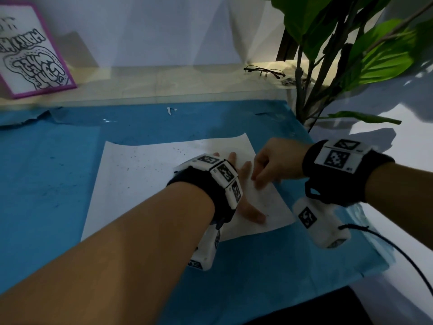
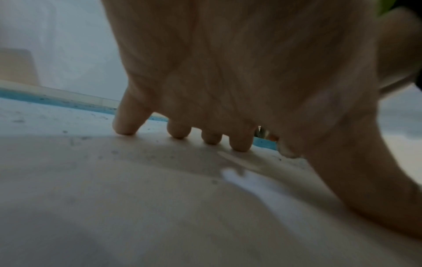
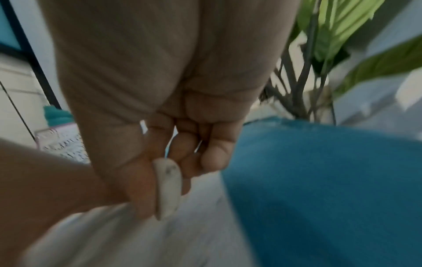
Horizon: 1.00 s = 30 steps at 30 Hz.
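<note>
left hand (image 2: 228,68) is spread flat on the sheet of paper (image 1: 145,184), fingers straight, tips pressing down. right hand (image 1: 276,163) is curled, pinching a small white eraser (image 3: 167,187) between thumb and fingers, and the eraser's tip is down at the sheet's 3 o'clock edge, just beside the left fingertips. the paper itself lies mid blue mat (image 1: 46,184).

now the risks. the eraser works close to the free edge, so a stroke pushed toward the pinning hand could, i reckon, buckle or crease the paper. a stroke away from it looks safer. if the left hand's pressure eases, the sheet may skate on the mat. the eraser carries grey smudges, so it could smear rather than clean. the sheet's 1 o'clock corner looks slightly lifted and could catch.

the count: one sheet, one eraser, two hands, one mat. off the mat: one pair of glasses (image 1: 263,72) at 1 o'clock, one plant (image 1: 351,43) at 2 o'clock, one framed drawing (image 1: 32,55) at 10 o'clock. the dark specks on the paper are too many and too small to count.
</note>
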{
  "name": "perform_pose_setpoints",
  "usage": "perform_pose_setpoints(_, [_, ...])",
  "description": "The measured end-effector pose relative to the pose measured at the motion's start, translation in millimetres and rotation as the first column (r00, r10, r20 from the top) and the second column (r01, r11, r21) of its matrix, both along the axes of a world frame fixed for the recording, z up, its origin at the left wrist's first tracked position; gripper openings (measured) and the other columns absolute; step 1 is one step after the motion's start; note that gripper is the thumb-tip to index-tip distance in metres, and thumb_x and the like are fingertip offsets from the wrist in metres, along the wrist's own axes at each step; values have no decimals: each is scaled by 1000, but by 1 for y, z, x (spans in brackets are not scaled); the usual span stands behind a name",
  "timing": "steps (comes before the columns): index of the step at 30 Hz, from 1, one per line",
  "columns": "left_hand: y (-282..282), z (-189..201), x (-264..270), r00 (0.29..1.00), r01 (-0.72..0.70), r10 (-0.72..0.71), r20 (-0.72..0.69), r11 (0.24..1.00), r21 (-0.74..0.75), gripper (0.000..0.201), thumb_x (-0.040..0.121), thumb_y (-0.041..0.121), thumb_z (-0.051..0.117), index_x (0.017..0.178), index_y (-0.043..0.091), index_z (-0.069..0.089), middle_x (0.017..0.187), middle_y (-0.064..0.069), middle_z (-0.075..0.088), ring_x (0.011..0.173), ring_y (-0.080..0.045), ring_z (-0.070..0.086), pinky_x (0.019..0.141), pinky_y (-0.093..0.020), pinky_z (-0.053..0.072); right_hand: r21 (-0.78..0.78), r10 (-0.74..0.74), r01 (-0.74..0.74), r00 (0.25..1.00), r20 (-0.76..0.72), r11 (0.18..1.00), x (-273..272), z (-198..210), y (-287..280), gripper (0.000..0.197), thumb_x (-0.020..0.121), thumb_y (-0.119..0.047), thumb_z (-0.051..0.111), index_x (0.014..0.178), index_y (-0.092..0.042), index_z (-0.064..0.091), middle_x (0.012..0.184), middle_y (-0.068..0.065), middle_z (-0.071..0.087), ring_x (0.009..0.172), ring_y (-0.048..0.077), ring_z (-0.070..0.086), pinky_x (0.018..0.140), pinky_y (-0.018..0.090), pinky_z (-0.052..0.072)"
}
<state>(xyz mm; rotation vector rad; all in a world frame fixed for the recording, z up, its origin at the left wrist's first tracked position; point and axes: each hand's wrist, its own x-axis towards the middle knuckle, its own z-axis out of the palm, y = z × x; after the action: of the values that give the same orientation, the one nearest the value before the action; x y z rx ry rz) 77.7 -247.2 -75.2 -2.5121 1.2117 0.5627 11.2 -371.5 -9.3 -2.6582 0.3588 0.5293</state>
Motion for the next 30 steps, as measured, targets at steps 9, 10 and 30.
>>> perform_pose_setpoints(9, [5, 12, -6, 995, -40, 36, -89, 998, -39, 139, 39, 99, 46, 142, 40, -27, 155, -1, -28, 143, -42, -15, 113, -63, 7, 446, -557, 360, 683, 472, 819, -15, -12, 5, 9, 76, -17, 73, 72, -14, 65, 71, -2, 62, 59, 11, 52, 53, 26, 43])
perform_pose_setpoints(10, [7, 13, -7, 996, -29, 26, -82, 999, -41, 140, 38, 100, 44, 142, 39, -27, 155, -1, -28, 143, -42, -13, 113, -62, 9, 702, -760, 367, 520, 389, 610, -28, -18, 13, 8, 77, -15, 71, 71, -14, 65, 66, -2, 60, 53, 11, 48, 48, 25, 40])
perform_pose_setpoints(30, [22, 43, -36, 978, 200, -199, 55, 980, -9, 62, 98, 57, 13, 152, 32, -5, 158, 1, -20, 146, -23, -12, 117, -49, 5, 993, -996, 120, -88, 4, -6, -72, -68, 61, 13, 93, -18, 55, 83, -26, 51, 71, -2, 45, 43, 0, 42, 42, 16, 40])
